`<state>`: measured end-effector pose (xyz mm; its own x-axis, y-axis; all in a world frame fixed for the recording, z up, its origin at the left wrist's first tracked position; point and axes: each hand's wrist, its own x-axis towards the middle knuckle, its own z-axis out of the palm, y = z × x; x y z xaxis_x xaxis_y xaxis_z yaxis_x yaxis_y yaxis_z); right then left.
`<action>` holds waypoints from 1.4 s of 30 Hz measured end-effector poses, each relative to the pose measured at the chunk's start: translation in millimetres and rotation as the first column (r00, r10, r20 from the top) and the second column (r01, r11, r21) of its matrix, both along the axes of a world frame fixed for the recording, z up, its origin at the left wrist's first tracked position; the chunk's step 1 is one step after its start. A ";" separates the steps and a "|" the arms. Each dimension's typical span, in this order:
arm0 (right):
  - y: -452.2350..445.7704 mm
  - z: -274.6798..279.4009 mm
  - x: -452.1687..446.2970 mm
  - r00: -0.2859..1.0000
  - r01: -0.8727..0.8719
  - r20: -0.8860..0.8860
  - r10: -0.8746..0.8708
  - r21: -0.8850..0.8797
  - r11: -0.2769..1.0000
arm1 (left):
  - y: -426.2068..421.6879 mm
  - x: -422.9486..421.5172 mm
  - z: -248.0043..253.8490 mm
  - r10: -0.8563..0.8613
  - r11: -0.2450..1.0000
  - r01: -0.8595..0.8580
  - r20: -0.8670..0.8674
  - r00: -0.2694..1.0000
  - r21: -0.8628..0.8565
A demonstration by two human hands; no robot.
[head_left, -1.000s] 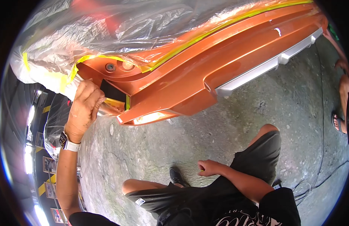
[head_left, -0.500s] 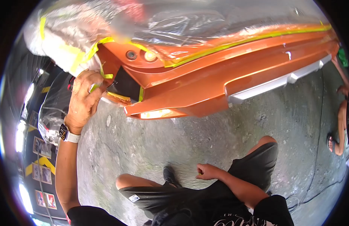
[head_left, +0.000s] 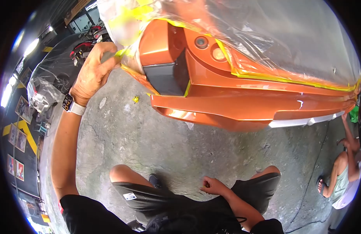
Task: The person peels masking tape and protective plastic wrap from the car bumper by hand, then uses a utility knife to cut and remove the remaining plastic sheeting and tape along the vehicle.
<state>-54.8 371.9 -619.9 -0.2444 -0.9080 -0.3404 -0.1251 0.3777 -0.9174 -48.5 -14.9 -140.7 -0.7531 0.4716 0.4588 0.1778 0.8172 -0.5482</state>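
Yellow tape [head_left: 121, 53] is pinched between the fingertips of my left hand [head_left: 95, 72], at the left edge of the orange bumper [head_left: 227, 97]. Above the bumper hangs clear plastic sheeting [head_left: 262, 39], edged with yellow tape. A dark grey panel [head_left: 167, 78] sits in the bumper's corner, right of my left hand. My right hand [head_left: 213, 186] is held low between my knees, its fingers curled; whatever it may hold is too small to name.
Another person [head_left: 344, 167] crouches at the right, one hand by the bumper's far end. A crumpled bit of yellow tape [head_left: 136, 100] lies on the concrete floor [head_left: 180, 152]. Plastic-wrapped items and a red motorcycle [head_left: 82, 47] stand at the left, and a cable [head_left: 314, 171] runs along the floor.
The view has shifted left, showing more of the bumper's corner. My left hand has moved away from the dark panel, pulling the tape outward. The crumpled tape on the floor now shows.
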 end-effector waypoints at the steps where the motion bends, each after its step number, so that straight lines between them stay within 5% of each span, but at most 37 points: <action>1: -0.4 2.8 1.5 0.998 0.064 0.016 -0.064 -0.002 0.998 | -4.4 -1.7 0.2 -0.020 1.000 0.020 0.012 1.000 0.008; 6: -13.6 71.9 -7.4 0.951 0.294 0.146 -0.273 -0.152 0.944 | -38.3 -12.3 -11.7 -0.201 0.976 0.202 -0.018 0.979 0.079; 10: -54.7 216.6 -34.4 0.893 0.279 -0.137 -0.429 -0.580 0.765 | -54.3 -15.9 -26.4 -0.442 0.886 0.450 -0.091 0.893 0.114; 12: -81.6 267.4 -42.4 0.785 0.252 -0.254 -0.565 -0.702 0.666 | -58.6 -19.2 -32.0 -0.620 0.749 0.625 -0.100 0.778 0.219; 16: -147.8 313.5 -43.4 0.574 0.282 -0.222 -0.788 -0.850 0.445 | -61.9 -38.1 -44.0 -0.769 0.527 0.771 -0.186 0.612 0.358; 19: -195.4 341.8 -23.1 0.320 0.431 -0.411 -0.853 -0.739 0.518 | -61.0 -50.5 -50.0 -0.827 0.316 0.709 -0.184 0.532 0.630; 23: -245.3 335.8 -24.4 -0.009 0.412 -0.501 -0.865 -0.791 0.453 | -58.6 -72.4 -58.6 -0.898 0.165 0.825 -0.264 0.353 0.540; 25: -254.9 332.5 -21.8 -0.153 0.432 -0.529 -0.834 -0.795 0.425 | -63.5 -81.3 -59.1 -0.915 0.166 0.920 -0.293 0.278 0.354; 29: -267.5 331.8 -11.8 -0.008 0.463 -0.301 -0.954 -0.846 0.263 | -68.5 -83.9 -70.1 -0.891 0.104 0.894 -0.358 0.278 0.436; 34: -293.2 346.5 2.2 -0.096 0.416 -0.393 -0.915 -0.851 0.322 | -96.6 -88.6 -134.4 -0.806 -0.120 0.823 -0.538 0.245 0.555; 36: -308.9 353.4 4.6 -0.114 0.418 -0.394 -0.912 -0.851 0.316 | -99.4 -81.1 -159.4 -0.692 -0.171 0.689 -0.583 0.425 0.704; 37: -314.2 353.8 2.2 -0.096 0.382 -0.393 -0.915 -0.863 0.330 | -100.9 -78.1 -163.7 -0.699 -0.192 0.678 -0.584 0.413 0.710; 42: -360.8 374.6 -5.0 -0.153 0.338 -0.375 -0.915 -0.889 0.308 | -94.5 -69.2 -164.3 -0.736 -0.060 0.617 -0.453 0.503 0.784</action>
